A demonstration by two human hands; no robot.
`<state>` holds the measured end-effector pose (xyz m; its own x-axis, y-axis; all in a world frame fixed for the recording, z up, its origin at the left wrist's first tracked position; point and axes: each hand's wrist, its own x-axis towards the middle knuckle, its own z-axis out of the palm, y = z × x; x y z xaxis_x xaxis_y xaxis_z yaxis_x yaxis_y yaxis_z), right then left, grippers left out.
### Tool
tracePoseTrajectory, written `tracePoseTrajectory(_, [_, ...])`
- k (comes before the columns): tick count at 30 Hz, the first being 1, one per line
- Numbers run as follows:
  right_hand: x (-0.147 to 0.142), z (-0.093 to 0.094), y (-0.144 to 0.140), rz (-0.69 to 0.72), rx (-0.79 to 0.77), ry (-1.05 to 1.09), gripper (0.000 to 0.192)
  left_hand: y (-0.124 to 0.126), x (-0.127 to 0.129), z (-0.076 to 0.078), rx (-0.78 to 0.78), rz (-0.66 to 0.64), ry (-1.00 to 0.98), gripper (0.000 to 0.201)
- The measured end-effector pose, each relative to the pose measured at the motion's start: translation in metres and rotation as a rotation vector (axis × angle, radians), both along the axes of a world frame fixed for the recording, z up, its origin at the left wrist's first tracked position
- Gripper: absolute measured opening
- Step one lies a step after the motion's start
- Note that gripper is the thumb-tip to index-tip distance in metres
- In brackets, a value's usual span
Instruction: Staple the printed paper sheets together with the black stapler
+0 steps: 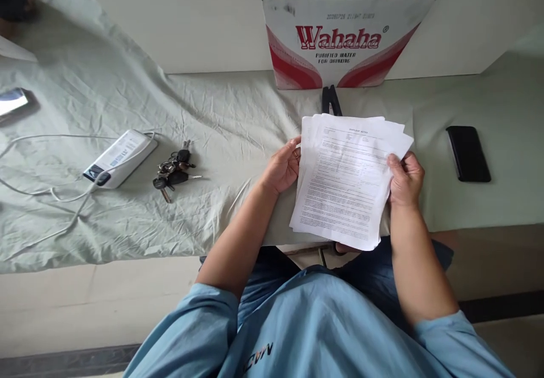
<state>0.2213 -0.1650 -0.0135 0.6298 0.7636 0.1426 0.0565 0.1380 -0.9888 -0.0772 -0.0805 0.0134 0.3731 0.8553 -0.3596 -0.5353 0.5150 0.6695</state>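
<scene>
A loose stack of printed paper sheets (340, 179) is held up over the front edge of the cloth-covered table, its edges uneven and slightly fanned at the top. My right hand (406, 178) pinches the stack at its right edge, thumb on top and fingers behind. At the left edge, my left hand (283, 167) has its fingers curled against the sheets, partly hidden by them. Just beyond the top of the paper lies a black stapler-like object (331, 100), its near end covered by the sheets.
A Wahaha water carton (340, 43) stands at the back. To the left lie a bunch of keys (174, 171), a white power bank (123, 157) with a cable, and a shiny device (12, 101). A black phone (468, 154) lies at right on the green cloth (229, 117).
</scene>
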Motion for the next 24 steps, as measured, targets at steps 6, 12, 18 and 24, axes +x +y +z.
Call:
tracePoseTrajectory(6, [0.003, -0.013, 0.003, 0.128, 0.037, 0.026, 0.05, 0.0, -0.001, -0.011, -0.045, -0.003, -0.033, 0.015])
tracePoseTrajectory(12, [0.007, -0.013, 0.006, -0.005, 0.1, 0.021, 0.051, 0.001, 0.001, -0.009, -0.047, 0.039, -0.059, 0.009])
tracePoseTrajectory(18, [0.009, -0.011, 0.008, -0.016, 0.071, -0.011, 0.052, -0.003, -0.001, -0.012, -0.003, -0.028, -0.039, 0.007])
tracePoseTrajectory(24, [0.008, -0.009, 0.007, 0.003, 0.076, -0.038, 0.055, -0.007, -0.002, -0.014, 0.079, -0.114, -0.047, 0.017])
